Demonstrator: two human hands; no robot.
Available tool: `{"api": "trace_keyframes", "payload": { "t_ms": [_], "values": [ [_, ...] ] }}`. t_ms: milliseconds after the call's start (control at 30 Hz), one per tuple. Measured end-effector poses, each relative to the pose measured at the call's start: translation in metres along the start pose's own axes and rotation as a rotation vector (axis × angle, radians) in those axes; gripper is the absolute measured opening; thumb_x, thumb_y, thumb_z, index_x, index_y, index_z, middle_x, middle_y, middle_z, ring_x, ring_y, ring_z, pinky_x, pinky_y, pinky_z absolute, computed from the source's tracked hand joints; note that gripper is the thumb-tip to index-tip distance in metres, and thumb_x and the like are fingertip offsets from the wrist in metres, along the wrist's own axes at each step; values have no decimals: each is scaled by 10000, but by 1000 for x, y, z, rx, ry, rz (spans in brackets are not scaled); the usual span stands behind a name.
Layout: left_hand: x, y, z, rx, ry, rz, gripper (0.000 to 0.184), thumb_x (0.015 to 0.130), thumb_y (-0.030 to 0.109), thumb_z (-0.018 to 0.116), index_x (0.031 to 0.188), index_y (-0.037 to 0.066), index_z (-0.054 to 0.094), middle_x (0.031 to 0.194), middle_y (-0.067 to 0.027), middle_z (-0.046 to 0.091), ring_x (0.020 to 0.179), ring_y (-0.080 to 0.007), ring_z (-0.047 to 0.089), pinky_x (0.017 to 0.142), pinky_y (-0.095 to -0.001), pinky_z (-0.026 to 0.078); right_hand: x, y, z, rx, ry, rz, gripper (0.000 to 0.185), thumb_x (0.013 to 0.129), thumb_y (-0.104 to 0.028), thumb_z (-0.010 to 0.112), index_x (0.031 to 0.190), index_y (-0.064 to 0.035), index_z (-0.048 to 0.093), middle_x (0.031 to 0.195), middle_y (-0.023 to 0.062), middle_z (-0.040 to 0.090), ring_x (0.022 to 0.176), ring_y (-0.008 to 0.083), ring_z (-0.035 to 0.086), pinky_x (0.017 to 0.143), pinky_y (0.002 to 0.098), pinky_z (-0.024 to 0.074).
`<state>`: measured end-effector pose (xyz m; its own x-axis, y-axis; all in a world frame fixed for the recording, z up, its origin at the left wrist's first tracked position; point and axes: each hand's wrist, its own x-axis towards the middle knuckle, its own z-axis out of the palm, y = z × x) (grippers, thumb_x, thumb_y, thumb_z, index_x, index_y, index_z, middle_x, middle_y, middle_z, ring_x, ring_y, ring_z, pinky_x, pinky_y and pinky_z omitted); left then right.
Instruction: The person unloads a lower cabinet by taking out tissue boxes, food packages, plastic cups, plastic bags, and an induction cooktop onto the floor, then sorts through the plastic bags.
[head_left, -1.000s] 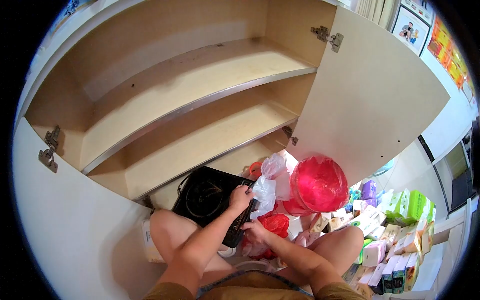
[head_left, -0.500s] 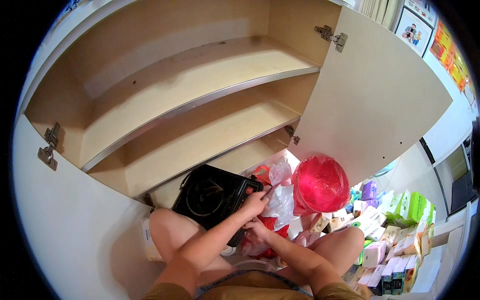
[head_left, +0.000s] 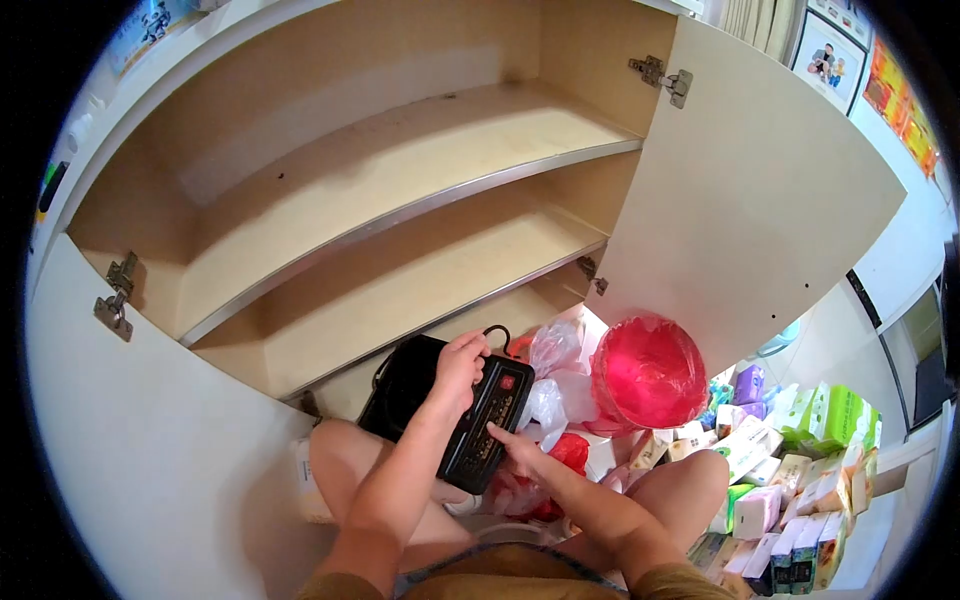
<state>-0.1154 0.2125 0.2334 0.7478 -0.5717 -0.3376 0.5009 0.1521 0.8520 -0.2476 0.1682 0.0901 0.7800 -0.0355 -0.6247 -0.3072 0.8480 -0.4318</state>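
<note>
A black induction cooker (head_left: pixel 487 420) rests between my knees, its control panel with a red button facing up. My left hand (head_left: pixel 461 370) is above the cooker's top, closed round a black power cord (head_left: pixel 500 334) that curves out past the fingers. My right hand (head_left: pixel 516 452) grips the cooker's panel edge, thumb on top and the other fingers mostly hidden below. My left forearm covers part of the cooking surface.
Ahead stands a cabinet (head_left: pixel 400 190) with open doors (head_left: pixel 750 190) on both sides. Right of the cooker are plastic bags (head_left: pixel 555 345) and a red-lined bin (head_left: pixel 648 372). Many tissue packs (head_left: pixel 790 490) are piled at the right.
My left hand has moved up and left with the cord, from the cooker's right side to over its top. My right hand now holds the panel edge. The cooker is tilted differently.
</note>
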Motion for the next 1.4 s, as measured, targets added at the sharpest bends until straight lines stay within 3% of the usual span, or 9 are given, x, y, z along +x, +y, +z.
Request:
{"api": "trace_keyframes", "payload": {
  "t_ms": [67,267,533,600,667,800,933,1167,1400],
  "values": [
    [-9,19,2,-8,-25,38,122,802,139,482,879,51,519,641,27,436,479,-29,325,390,-159,235,0,-2,0,-78,32,-34,381,744,-164,595,1069,-44,435,1016,118,513,915,256,498,783,434,408],
    [-37,62,9,-39,-158,189,230,808,130,471,1002,14,517,648,23,441,497,-21,317,414,-153,232,-15,-7,7,-178,-54,-249,386,717,-161,616,1034,-1,466,958,86,539,861,205,508,754,335,417],
    [-62,97,18,-102,-298,296,245,809,105,448,1019,-5,507,651,18,447,517,-27,326,441,-155,244,-88,-34,5,-368,197,-453,337,685,-91,611,980,5,481,833,81,571,737,189,539,689,297,432],
    [-66,100,23,-111,-323,286,242,808,103,444,1014,-7,507,649,16,446,519,-33,327,452,-161,252,-112,-45,11,-294,206,-469,313,679,-64,599,959,14,484,816,85,572,719,187,542,666,296,438],
    [-71,103,30,-124,-366,271,240,810,100,440,1014,-10,502,647,7,446,523,-44,331,457,-168,259,-137,-55,12,-146,267,-372,308,677,-60,594,957,15,489,879,91,565,786,195,538,739,305,425],
    [-87,112,41,-127,-455,245,226,820,105,420,1007,-7,482,643,0,428,520,-52,316,462,-175,260,-166,-60,2,-69,253,-532,240,689,-50,564,910,23,506,815,93,572,717,190,548,659,300,451],
    [-99,122,46,-255,-565,195,218,817,116,433,991,-8,475,654,-15,436,517,-61,329,457,-176,273,-208,-71,14,42,209,-639,264,693,-43,556,943,4,487,868,91,555,756,191,541,680,314,454],
    [-118,110,61,196,-723,134,236,797,96,475,1016,9,478,750,-49,544,626,-97,506,582,-189,413,-255,-81,8,202,173,-809,307,709,-58,537,997,8,453,877,94,550,793,207,540,703,315,459],
    [-124,73,118,445,-948,173,260,799,54,489,1054,14,455,845,-53,549,781,-104,521,706,-219,419,-314,-83,-7,189,292,-1166,334,701,-92,525,1010,20,461,888,123,564,775,222,567,724,329,475]
  ]
}}
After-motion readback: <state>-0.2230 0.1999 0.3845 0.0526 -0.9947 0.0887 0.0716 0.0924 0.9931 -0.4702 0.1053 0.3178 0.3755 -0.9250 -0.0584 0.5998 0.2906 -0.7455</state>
